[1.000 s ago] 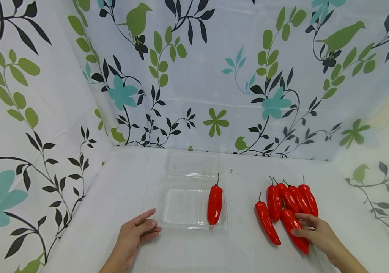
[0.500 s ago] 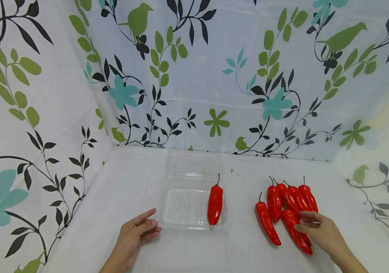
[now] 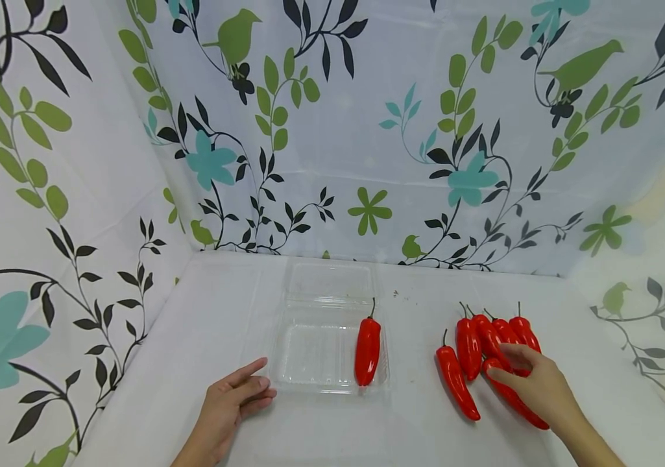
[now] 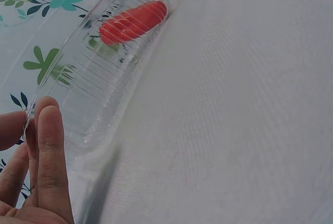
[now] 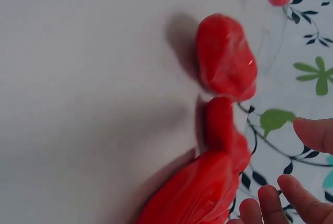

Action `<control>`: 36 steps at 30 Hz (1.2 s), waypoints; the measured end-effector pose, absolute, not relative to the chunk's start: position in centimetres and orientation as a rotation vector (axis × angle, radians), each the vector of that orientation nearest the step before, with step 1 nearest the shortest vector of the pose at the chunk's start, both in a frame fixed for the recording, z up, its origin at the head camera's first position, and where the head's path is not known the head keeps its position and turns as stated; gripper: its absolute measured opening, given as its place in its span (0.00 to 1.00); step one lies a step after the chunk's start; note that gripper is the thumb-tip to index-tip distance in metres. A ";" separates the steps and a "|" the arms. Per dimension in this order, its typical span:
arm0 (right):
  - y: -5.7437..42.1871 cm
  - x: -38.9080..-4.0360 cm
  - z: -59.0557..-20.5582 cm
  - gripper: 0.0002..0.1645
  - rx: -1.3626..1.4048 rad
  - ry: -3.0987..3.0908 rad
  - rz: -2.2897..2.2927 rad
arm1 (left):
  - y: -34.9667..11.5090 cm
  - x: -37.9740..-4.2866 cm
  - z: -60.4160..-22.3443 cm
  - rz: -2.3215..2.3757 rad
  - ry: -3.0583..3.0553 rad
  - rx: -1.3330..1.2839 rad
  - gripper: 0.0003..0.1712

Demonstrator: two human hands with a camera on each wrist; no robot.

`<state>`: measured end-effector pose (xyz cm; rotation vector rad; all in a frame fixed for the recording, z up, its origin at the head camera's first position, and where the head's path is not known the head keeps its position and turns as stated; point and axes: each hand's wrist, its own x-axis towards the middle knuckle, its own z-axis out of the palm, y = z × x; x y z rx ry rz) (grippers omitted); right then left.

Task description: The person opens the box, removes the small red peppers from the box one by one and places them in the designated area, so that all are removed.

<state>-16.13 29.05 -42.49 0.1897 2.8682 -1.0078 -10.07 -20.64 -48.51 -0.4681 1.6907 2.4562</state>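
My left hand (image 3: 227, 403) is at the near left corner of a clear plastic clamshell container (image 3: 314, 389). In the left wrist view the thumb and fingers (image 4: 52, 146) pinch its rim. One red chili pepper (image 3: 368, 350) lies along the right side inside the container, stem pointing away. My right hand (image 3: 544, 390) is over a group of red chilies at the right, thumb and fingers apart above the stem end of the nearest chili (image 3: 519, 400). The right wrist view shows nothing between those fingers (image 5: 302, 198). Whether they touch that chili cannot be told.
Several more chilies (image 3: 469, 350) lie close together beyond my right hand. A separate chili (image 3: 457, 383) lies slanted on their left. The container's lid (image 3: 329, 279) is folded back on the white table (image 3: 215, 311). A patterned cloth (image 3: 332, 162) hangs behind.
My right hand has shifted up and left toward the chili's stem end. That chili's tip has moved right, so it lies more slanted. The left hand has stayed at the container.
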 end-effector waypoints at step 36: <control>8.6 -17.3 -39.3 0.70 -0.369 2.857 -1.301 | -20.6 -10.0 -48.6 2.458 1.700 -0.450 0.32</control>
